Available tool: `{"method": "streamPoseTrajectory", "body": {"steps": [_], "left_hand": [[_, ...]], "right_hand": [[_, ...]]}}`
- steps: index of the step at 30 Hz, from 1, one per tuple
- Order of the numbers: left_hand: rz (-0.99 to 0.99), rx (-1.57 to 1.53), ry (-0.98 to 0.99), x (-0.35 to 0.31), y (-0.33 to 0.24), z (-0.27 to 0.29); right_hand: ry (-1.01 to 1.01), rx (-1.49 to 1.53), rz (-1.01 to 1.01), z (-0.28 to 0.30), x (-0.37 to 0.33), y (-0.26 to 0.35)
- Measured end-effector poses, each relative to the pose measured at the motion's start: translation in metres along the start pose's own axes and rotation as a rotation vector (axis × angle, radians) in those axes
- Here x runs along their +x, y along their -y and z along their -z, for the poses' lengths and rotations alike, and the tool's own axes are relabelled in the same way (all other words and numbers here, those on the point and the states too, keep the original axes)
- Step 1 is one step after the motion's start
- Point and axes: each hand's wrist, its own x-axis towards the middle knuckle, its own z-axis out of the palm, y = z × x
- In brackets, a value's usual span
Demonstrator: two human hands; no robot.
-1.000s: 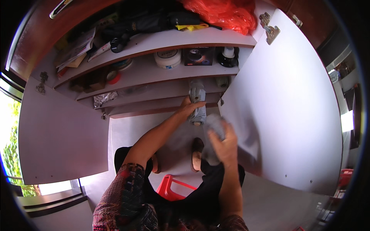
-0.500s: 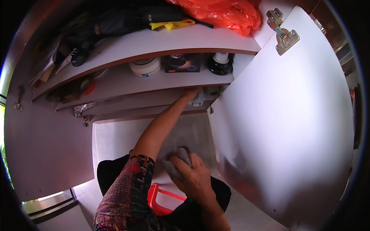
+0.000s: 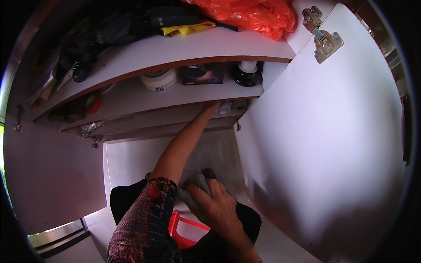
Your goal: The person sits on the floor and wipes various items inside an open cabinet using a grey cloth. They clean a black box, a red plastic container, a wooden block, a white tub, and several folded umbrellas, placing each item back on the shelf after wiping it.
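My left arm stretches up into the cabinet, and my left hand [image 3: 213,107] goes in under the front edge of a lower shelf [image 3: 175,105]. Its fingers are hidden there. Right beside it shows a pale bluish, crinkled item [image 3: 225,107], but whether I hold or only touch it cannot be seen. My right hand [image 3: 215,204] is closed round a grey cloth [image 3: 193,195], held low over my lap, outside the cabinet.
Above are a white tub [image 3: 159,80], a dark box [image 3: 202,74] and a black round-based container [image 3: 246,75]. The top shelf bears a red plastic bag [image 3: 254,17] and a black folded umbrella [image 3: 127,28]. An open white door [image 3: 324,131] stands right; a red stool [image 3: 180,236] is below.
My right hand has shifted slightly left and down with the grey cloth. My left hand stays under the shelf, and the view has moved a little.
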Motion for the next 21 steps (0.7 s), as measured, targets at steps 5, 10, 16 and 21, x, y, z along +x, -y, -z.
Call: {"method": "streamPoseTrajectory", "body": {"steps": [5, 10, 16, 21], "left_hand": [[-0.245, 0.153, -0.133, -0.053, -0.002, -0.006], [-0.464, 0.221, -0.257, -0.066, 0.010, -0.002], [-0.350, 0.175, -0.145, -0.064, 0.009, -0.006], [-0.186, 0.132, -0.069, -0.072, 0.004, -0.003]], "right_hand": [[0.047, -0.032, -0.055, -0.004, 0.002, 0.004], [0.072, -0.002, 0.013, -0.009, 0.001, 0.015], [0.041, -0.003, 0.014, -0.011, 0.004, 0.015], [0.093, -0.032, -0.023, -0.015, 0.002, 0.013]]}}
